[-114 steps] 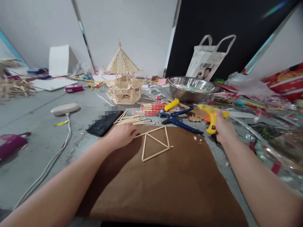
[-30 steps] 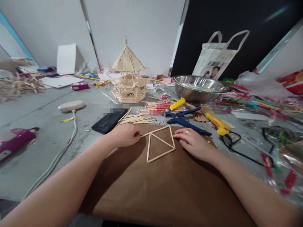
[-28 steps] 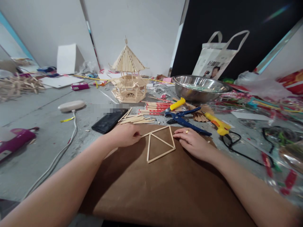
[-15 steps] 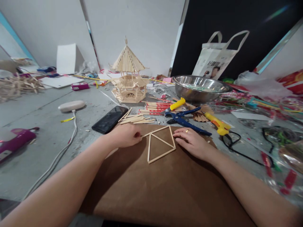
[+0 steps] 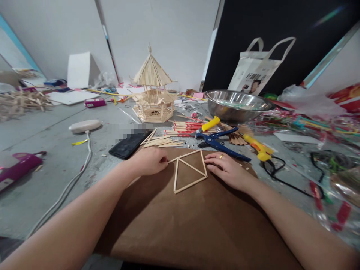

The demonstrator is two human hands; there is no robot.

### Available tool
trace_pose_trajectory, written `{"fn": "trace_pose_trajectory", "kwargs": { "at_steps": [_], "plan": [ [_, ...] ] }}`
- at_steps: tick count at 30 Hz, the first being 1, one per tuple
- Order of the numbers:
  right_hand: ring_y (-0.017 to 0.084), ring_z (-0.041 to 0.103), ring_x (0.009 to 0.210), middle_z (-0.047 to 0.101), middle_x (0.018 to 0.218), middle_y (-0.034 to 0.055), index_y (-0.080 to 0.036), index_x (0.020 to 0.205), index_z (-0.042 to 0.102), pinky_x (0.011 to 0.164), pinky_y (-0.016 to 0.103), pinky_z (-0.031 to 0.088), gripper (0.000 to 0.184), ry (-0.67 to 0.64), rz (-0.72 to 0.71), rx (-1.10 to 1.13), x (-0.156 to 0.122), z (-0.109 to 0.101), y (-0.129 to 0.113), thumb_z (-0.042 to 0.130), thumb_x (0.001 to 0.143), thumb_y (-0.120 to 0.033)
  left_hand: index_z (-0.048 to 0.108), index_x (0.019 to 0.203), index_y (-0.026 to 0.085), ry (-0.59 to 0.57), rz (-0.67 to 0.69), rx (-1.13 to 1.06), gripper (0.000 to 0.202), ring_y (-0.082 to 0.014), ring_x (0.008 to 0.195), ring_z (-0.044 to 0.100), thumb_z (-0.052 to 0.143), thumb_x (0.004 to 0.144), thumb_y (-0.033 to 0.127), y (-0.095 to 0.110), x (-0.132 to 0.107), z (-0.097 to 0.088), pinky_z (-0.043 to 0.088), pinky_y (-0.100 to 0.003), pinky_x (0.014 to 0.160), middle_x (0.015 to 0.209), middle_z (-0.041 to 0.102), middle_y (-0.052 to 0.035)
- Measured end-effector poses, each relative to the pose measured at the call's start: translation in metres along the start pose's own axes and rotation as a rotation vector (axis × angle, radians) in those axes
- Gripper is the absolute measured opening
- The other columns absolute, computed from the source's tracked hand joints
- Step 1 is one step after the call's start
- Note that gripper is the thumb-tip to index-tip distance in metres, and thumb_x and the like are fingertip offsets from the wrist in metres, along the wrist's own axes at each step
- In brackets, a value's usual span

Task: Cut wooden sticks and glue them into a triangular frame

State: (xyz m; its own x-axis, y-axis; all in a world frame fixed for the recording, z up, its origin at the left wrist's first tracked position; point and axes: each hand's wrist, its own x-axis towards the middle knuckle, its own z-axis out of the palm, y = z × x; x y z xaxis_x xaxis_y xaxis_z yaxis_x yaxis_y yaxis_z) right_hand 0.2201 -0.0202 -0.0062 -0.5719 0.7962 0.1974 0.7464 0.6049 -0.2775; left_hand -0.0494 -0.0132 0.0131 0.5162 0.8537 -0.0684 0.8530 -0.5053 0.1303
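A flat frame of thin wooden sticks [image 5: 190, 183], four-sided with a diagonal stick across it, lies on brown paper [image 5: 180, 228]. The top stick [image 5: 189, 154] runs out past the frame's left corner, and my left hand [image 5: 150, 161] is closed in a pinch on that end. My right hand [image 5: 227, 168], wearing a ring, rests on the paper with fingers stretched out. Its fingertips meet the frame's right-hand stick [image 5: 204, 164]. Loose sticks [image 5: 161, 142] lie just beyond my left hand, next to a black phone [image 5: 129, 144].
Blue cutting pliers [image 5: 222, 144], a yellow-handled knife [image 5: 210, 124] and a yellow glue gun [image 5: 258, 147] lie beyond my right hand. A stick-built pavilion [image 5: 153, 107] and a metal bowl [image 5: 239, 107] stand farther back. At left are a white cabled device [image 5: 84, 126] and a purple tool [image 5: 21, 167].
The stick frame has shifted slightly left, its lower corner most. My right fingertips have moved a little left with it, while my left hand keeps its pinch.
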Motion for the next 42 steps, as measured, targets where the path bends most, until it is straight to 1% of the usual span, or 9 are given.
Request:
{"fn": "trace_pose_trajectory", "kwargs": {
  "at_steps": [3, 8, 13, 18, 23, 26, 28, 33, 42],
  "plan": [
    [0.018, 0.048, 0.097, 0.057, 0.1, 0.0084, -0.017, 0.093, 0.06, 0.086, 0.035, 0.037, 0.028, -0.001, 0.006, 0.009, 0.0, -0.001, -0.002, 0.039, 0.079, -0.029, 0.058, 0.071, 0.021, 0.001, -0.013, 0.016, 0.021, -0.0131, 0.066, 0.053, 0.039, 0.071, 0.027, 0.001, 0.0, -0.001, 0.038, -0.023, 0.06, 0.074, 0.061, -0.0022],
    [0.018, 0.048, 0.097, 0.057, 0.1, 0.0088, -0.016, 0.094, 0.059, 0.086, 0.035, 0.037, 0.028, -0.01, -0.001, 0.023, -0.001, -0.002, -0.005, 0.04, 0.078, -0.029, 0.059, 0.072, 0.02, -0.028, -0.076, 0.03, 0.022, -0.013, 0.063, 0.052, 0.039, 0.071, 0.03, 0.004, -0.002, -0.006, 0.036, -0.022, 0.055, 0.075, 0.06, -0.0029],
    [0.018, 0.047, 0.099, 0.056, 0.102, 0.0087, -0.016, 0.094, 0.059, 0.087, 0.035, 0.037, 0.029, -0.02, -0.009, 0.031, -0.002, -0.001, -0.005, 0.04, 0.078, -0.031, 0.058, 0.075, 0.022, -0.034, -0.111, 0.06, 0.022, -0.0137, 0.065, 0.052, 0.038, 0.071, 0.032, 0.005, -0.003, -0.01, 0.035, -0.022, 0.054, 0.075, 0.06, -0.0021],
    [0.018, 0.047, 0.099, 0.057, 0.102, 0.009, -0.015, 0.094, 0.059, 0.087, 0.034, 0.037, 0.029, -0.036, -0.009, 0.038, -0.001, -0.002, -0.008, 0.04, 0.078, -0.03, 0.056, 0.075, 0.022, -0.039, -0.125, 0.066, 0.022, -0.0143, 0.065, 0.052, 0.037, 0.071, 0.033, 0.004, -0.002, -0.008, 0.036, -0.023, 0.055, 0.076, 0.06, -0.0023],
    [0.017, 0.049, 0.095, 0.059, 0.099, 0.007, -0.016, 0.097, 0.057, 0.084, 0.033, 0.038, 0.029, 0.008, -0.014, 0.015, -0.002, -0.002, -0.008, 0.041, 0.078, -0.03, 0.054, 0.078, 0.022, -0.008, -0.135, 0.075, 0.021, -0.0145, 0.066, 0.052, 0.038, 0.071, 0.032, 0.002, -0.002, -0.007, 0.036, -0.023, 0.055, 0.077, 0.06, -0.0015],
    [0.018, 0.048, 0.096, 0.058, 0.1, 0.0067, -0.017, 0.103, 0.055, 0.084, 0.034, 0.036, 0.032, 0.015, -0.055, -0.045, -0.001, -0.002, -0.008, 0.04, 0.079, -0.032, 0.053, 0.086, 0.022, 0.017, -0.117, 0.064, 0.024, -0.0149, 0.071, 0.053, 0.037, 0.072, 0.033, 0.002, -0.002, -0.006, 0.037, -0.023, 0.058, 0.083, 0.059, -0.0021],
    [0.019, 0.047, 0.098, 0.057, 0.103, 0.0067, -0.018, 0.104, 0.055, 0.085, 0.036, 0.035, 0.033, 0.001, -0.077, -0.092, -0.001, -0.002, -0.01, 0.039, 0.08, -0.034, 0.053, 0.087, 0.022, 0.036, -0.092, 0.067, 0.025, -0.0153, 0.075, 0.053, 0.037, 0.072, 0.033, 0.002, -0.002, -0.005, 0.038, -0.024, 0.061, 0.086, 0.058, -0.0026],
    [0.02, 0.044, 0.101, 0.055, 0.105, 0.0072, -0.021, 0.101, 0.058, 0.084, 0.038, 0.033, 0.034, -0.037, -0.085, -0.143, -0.001, -0.003, -0.016, 0.036, 0.081, -0.037, 0.055, 0.084, 0.022, 0.047, -0.042, 0.082, 0.023, -0.0158, 0.079, 0.052, 0.036, 0.072, 0.031, 0.0, -0.001, -0.003, 0.039, -0.025, 0.065, 0.087, 0.058, -0.0021],
    [0.019, 0.044, 0.1, 0.055, 0.104, 0.0071, -0.02, 0.096, 0.059, 0.084, 0.037, 0.032, 0.033, -0.043, -0.085, -0.118, -0.002, -0.004, -0.016, 0.036, 0.081, -0.037, 0.057, 0.081, 0.022, 0.011, -0.03, 0.076, 0.022, -0.0151, 0.077, 0.053, 0.038, 0.072, 0.03, 0.003, -0.002, -0.005, 0.039, -0.025, 0.066, 0.084, 0.06, -0.0018]
  ]
}}
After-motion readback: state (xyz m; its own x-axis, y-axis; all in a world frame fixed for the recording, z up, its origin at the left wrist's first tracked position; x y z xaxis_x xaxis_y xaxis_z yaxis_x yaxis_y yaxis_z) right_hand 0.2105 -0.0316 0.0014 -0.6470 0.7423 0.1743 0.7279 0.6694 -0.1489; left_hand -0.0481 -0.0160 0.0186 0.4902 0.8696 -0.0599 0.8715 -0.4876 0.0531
